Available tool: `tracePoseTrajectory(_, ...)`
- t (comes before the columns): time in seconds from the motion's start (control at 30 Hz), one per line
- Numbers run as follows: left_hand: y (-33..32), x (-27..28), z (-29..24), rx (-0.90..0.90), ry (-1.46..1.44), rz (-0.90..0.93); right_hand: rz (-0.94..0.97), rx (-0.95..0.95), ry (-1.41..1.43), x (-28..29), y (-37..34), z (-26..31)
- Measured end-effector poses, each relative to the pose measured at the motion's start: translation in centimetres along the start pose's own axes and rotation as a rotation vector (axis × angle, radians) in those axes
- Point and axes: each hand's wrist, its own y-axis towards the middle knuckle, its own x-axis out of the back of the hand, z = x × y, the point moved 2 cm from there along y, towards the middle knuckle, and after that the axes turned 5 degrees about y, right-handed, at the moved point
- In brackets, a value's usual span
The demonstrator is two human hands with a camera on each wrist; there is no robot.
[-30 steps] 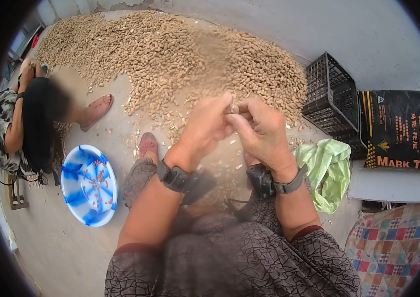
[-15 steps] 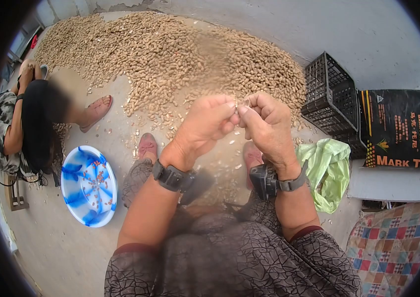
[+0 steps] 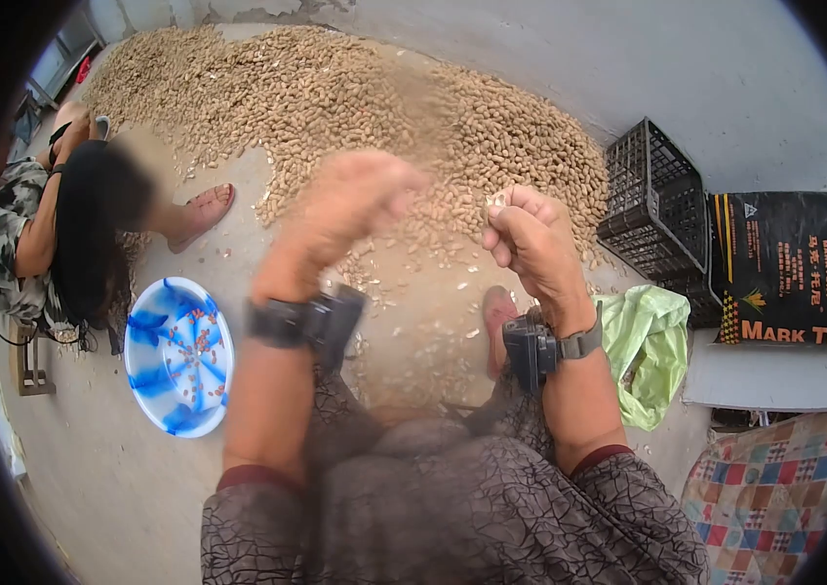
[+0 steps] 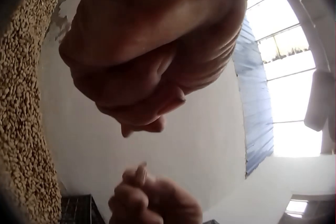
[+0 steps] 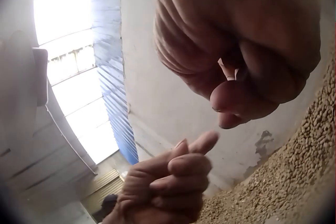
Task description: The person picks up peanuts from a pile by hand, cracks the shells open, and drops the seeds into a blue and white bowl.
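Note:
In the head view my right hand [image 3: 538, 234] pinches a pale piece of peanut shell [image 3: 497, 201] between thumb and fingers, in front of the peanut heap [image 3: 335, 97]. My left hand [image 3: 360, 200] is blurred, apart from the right and further left. Seen from the right wrist, the left hand [image 5: 173, 182] has its thumb beside a pointing forefinger and its other fingers curled. I cannot tell whether anything lies inside those fingers. The right wrist view shows a bit of pale shell [image 5: 229, 70] among the right hand's fingers.
A blue-and-white basin [image 3: 145, 375] with reddish peanut kernels stands at left. Beside it sits another person [image 3: 33, 224]. At right are black crates [image 3: 652, 200], a green plastic bag [image 3: 643, 351], a black printed sack [image 3: 794, 263] and a patchwork cloth [image 3: 774, 487].
The hands were together at the peanut; now the left hand has pulled away to the left. The right hand stays about where it was, still with shell in its fingers. The view has shifted slightly.

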Motion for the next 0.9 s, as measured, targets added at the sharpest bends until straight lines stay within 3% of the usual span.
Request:
tracePoseTrajectory(0.13, -1.8, 9.4, -1.1, -0.027, 0.007, -0.236, 0.014, 0.011, -0.060, -0.1, 0.0, -0.4)
tracePoseTrajectory(0.17, -2.7, 12.0, -0.6, -0.044, 0.002, -0.221, 0.023, 0.007, -0.058, -0.2, 0.0, -0.5)
tracePoseTrajectory(0.2, -3.7, 14.1, 0.1, 0.017, 0.018, -0.373, 0.034, 0.017, -0.077, -0.3, 0.0, -0.7)
tracePoseTrajectory(0.23, -4.7, 16.8, 1.5, 0.013, 0.092, -0.356, 0.044, 0.028, -0.097, -0.4, 0.1, -0.7)
tracePoseTrajectory(0.37, -10.1, 27.8, 10.6, 0.306, 0.148, -0.738, 0.043, 0.001, -0.135, -0.8, 0.2, -1.0)
tracePoseTrajectory(0.5, -15.7, 36.9, 21.8, 0.515, 0.024, -0.966, 0.032, 0.000, -0.186, -0.9, 0.8, -1.7)
tracePoseTrajectory(0.53, -16.9, 37.1, 22.5, 0.518, 0.024, -0.960, 0.019, -0.009, -0.230, -1.0, 0.9, -1.8)
tracePoseTrajectory(0.6, -18.9, 37.2, 23.2, 0.784, 0.394, -0.991, -0.007, -0.041, -0.248, -1.2, 0.9, -1.8)
tracePoseTrajectory(0.73, -19.4, 35.1, 23.4, 0.878, 0.492, -1.025, -0.042, -0.083, -0.291, -1.3, 1.0, -2.5)
tracePoseTrajectory(0.8, -18.7, 37.6, 25.6, 0.798, 0.569, -0.873, -0.032, -0.117, -0.284, -1.1, 1.1, -2.4)
tracePoseTrajectory(0.87, -16.2, 36.3, 22.7, 0.557, 0.484, -0.765, -0.018, -0.149, -0.276, -0.9, 1.2, -2.3)
tracePoseTrajectory(0.9, -14.9, 36.1, 20.9, 0.432, 0.465, -0.693, 0.018, -0.197, -0.134, -0.9, 1.3, -2.5)
